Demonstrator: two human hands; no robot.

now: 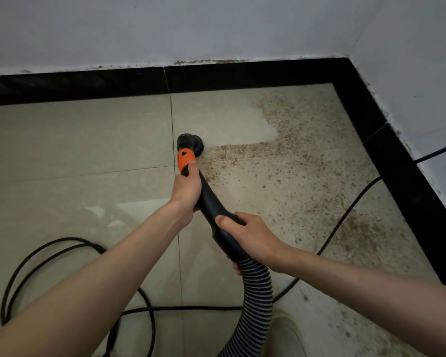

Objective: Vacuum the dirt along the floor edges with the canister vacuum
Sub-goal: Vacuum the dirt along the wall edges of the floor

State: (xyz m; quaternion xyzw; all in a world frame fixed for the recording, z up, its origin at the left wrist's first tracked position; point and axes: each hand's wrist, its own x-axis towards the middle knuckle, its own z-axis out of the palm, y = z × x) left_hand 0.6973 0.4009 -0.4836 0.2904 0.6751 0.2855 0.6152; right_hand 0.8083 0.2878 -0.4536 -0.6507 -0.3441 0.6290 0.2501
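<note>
Gripping: left hand (pixel 186 188) is wrapping its fingers round the black wand (pixel 211 202), just below the orange collar (pixel 185 158).
Holding: right hand (pixel 247 235) is clasping the wand's lower end, where the ribbed hose (pixel 255 300) is joining it.
Nozzle: round brush head (pixel 188 142) is resting on the tiled floor (pixel 88 140), at the edge of the brown dirt (pixel 307 181).
Dirt: it is spreading toward the corner's black skirting (pixel 366 112).
Cable: black cord (pixel 49 251) is looping across the floor.
</note>
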